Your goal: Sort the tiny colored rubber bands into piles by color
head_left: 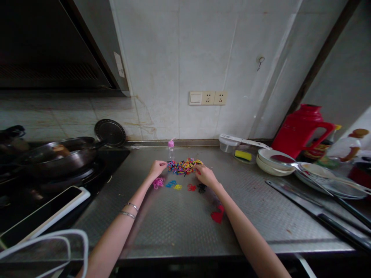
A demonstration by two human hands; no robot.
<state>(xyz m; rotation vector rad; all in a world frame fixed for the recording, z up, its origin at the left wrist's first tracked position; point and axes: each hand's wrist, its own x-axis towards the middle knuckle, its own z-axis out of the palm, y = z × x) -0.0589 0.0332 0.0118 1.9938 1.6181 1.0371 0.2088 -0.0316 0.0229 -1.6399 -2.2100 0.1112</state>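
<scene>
A heap of small multicoloured rubber bands [184, 166] lies on the metal counter. My left hand [158, 169] is at the heap's left edge, thumb and finger pinched together; what is between them is too small to make out. At the right edge, my right hand [206, 175] has its fingers closed and touching the bands, the tips partly hidden. Nearer me lie small sorted groups: pink bands [158, 183], blue bands [171, 183], yellow bands [177, 187], red bands [191, 187] and black bands [201, 188]. Behind the heap stands a small clear bottle with a pink top [171, 149].
A red flat piece [217, 214] lies beside my right forearm. To the left are a wok [60, 162] on the stove and a phone-like white-edged device [43, 216]. Bowls [272, 162], a yellow sponge [243, 155], a red thermos [300, 131] and a long knife [301, 200] stand or lie right.
</scene>
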